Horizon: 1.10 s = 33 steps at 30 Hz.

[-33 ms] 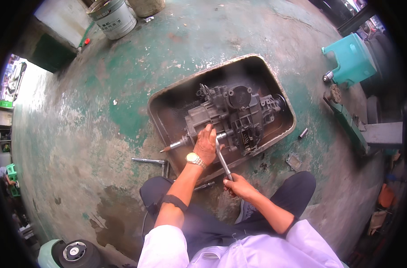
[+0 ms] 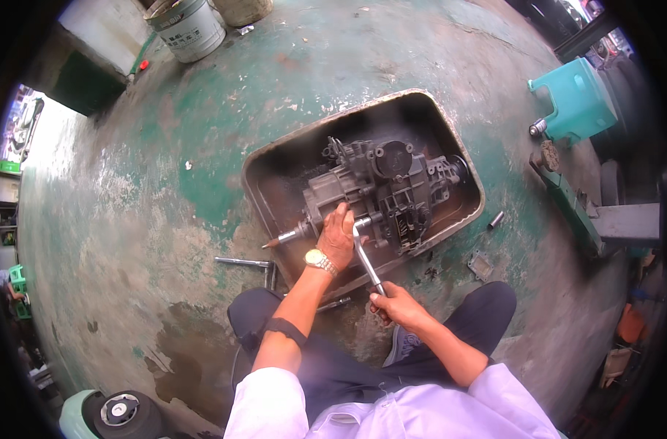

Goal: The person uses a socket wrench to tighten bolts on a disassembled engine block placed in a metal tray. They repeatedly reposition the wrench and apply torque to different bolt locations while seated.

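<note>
A grey metal gearbox [image 2: 341, 183] lies in a dirty, dark rectangular tray [image 2: 275, 139] in front of me. A chrome socket wrench [image 2: 367, 257] runs from a socket at the gearbox's near side back toward me. My right hand [image 2: 396, 305] is closed round the lower end of its handle. At the socket end, my left hand [image 2: 336, 239] wraps over the wrench's head, its fingers close together against the gearbox. The palm hides part of the head and the bolt beneath. A shaft [image 2: 288, 236] sticks out of the gearbox to the left of that hand.
An L-shaped chrome wrench [image 2: 242, 262] and a bar [image 2: 333, 304] lie before my knees. Right of the tray are a loose socket [image 2: 496, 219] and a flat metal plate [image 2: 481, 266]. A teal stool [image 2: 578, 99] and green metal stand [image 2: 567, 201] stand farther right; buckets [image 2: 191, 33] at the back.
My right hand and the handle end have shifted very slightly to the right. The left hand stays at the wrench's head, and the gearbox has not moved.
</note>
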{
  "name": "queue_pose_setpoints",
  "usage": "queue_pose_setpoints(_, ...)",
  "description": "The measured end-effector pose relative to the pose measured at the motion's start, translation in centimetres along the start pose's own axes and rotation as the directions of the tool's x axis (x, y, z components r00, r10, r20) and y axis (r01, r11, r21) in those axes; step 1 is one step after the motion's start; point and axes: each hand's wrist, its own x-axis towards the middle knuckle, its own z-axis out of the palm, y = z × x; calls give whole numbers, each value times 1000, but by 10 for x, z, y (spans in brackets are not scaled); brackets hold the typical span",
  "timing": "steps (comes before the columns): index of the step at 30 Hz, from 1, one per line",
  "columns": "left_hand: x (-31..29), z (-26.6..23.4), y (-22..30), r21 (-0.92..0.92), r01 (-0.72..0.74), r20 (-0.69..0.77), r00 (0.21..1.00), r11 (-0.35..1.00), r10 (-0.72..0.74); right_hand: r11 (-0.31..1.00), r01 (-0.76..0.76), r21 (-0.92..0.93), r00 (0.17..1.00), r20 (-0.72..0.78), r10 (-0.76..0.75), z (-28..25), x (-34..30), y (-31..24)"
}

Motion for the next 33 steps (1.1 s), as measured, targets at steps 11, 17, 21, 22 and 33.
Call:
queue_pose_setpoints(11,5,14,-7,-152,41,-27,999,987,-46,937,349,9,920,189,-344,-18,-20,-190)
queue_pose_setpoints(17,-1,4,0,-22,24,-39,999,999,-24,943,307,126,943,97,-320,-32,-65,-98)
queue_pose_setpoints(21,1,-3,5,-15,25,-39,999,1000,-26,992,124,29,989,77,-126,-43,-48,-10)
queue_pose_setpoints(22,1,-4,6,5,0,-44,999,1000,1,997,41,-61,999,24,-39,-44,-30,11)
queue_pose_setpoints(33,-5,3,3,4,-15,-75,997,1000,15,998,-31,-61,996,-82,26,8,33,21)
